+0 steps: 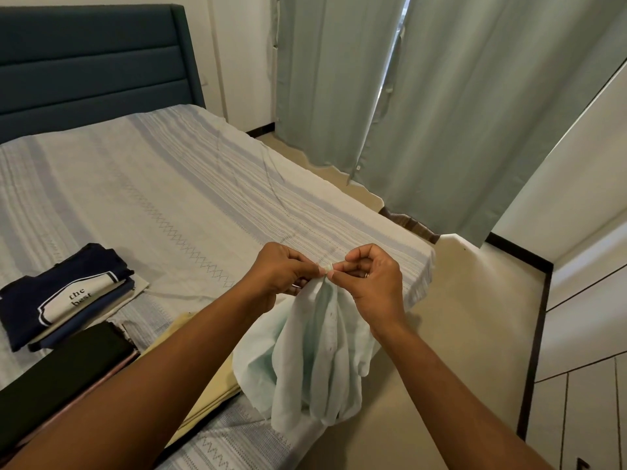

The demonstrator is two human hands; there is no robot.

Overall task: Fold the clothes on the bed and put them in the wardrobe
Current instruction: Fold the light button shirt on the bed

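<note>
Okay, both hands up at centre frame, meeting knuckle to knuckle. My left hand (285, 269) comes in from 9 o'clock, my right hand (369, 279) from 3 o'clock. Each pinches the top edge of the pale mint shirt (319, 361) between thumb and forefinger, the other fingers curled in. The two pinches almost touch, so neither hand is the nearer one.

The shirt hangs from that point with its long axis straight down to 6 o'clock, bunched in soft vertical folds, its lower end draping by the near corner of the bed (169, 198). A button placket runs down the middle. The cloth is thin, light and a little crinkled; I judge it will flop and slide rather than hold a crease.

Open bedspread lies at 11 o'clock from my hands. It is woven, with pale grey-blue stripes and a zigzag band. I reckon that's where the shirt goes down flat.

At 8 o'clock sits a navy folded stack (64, 293) with a printed top. Nearer me there's a dark folded piece (61, 364) and a flat yellow cloth (207, 378). The white panelled doors (590, 334) at 3 o'clock are likely the wardrobe.
</note>
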